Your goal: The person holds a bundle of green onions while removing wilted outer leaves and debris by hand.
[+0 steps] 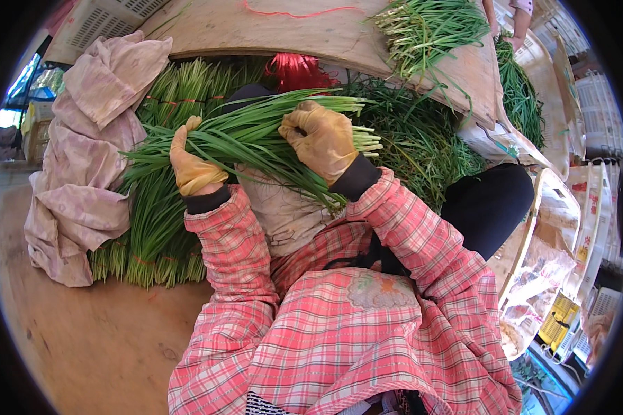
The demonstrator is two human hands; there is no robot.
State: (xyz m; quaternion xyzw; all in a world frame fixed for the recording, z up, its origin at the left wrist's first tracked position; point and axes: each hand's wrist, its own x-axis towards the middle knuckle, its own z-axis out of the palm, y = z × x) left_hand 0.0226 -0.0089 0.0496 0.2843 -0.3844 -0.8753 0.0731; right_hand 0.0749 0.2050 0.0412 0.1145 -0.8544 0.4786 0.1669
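Note:
A loose bunch of green chives (256, 128) lies across my lap, its pale stem ends to the right. My left hand (190, 166), in a tan rubber glove, cradles the leafy side with its thumb up; the other fingers are partly hidden by the leaves. Over the stem end, my right hand (320, 138), gloved alike, has its fingers curled in on the stalks. Beneath the bunch is a stained pale cloth (284, 218) on my lap. To the left, tied bundles of chives (149, 238) are stacked, with red ties round them.
A crumpled pale cloth (83, 159) drapes over the bundles. Ahead is a wooden board (284, 34) bearing another chive pile (429, 31). Red ties (301, 72) hang below its edge. Loose greens (422, 145) lie right of my hands. Another person's hand (516, 41) touches greens at the far right.

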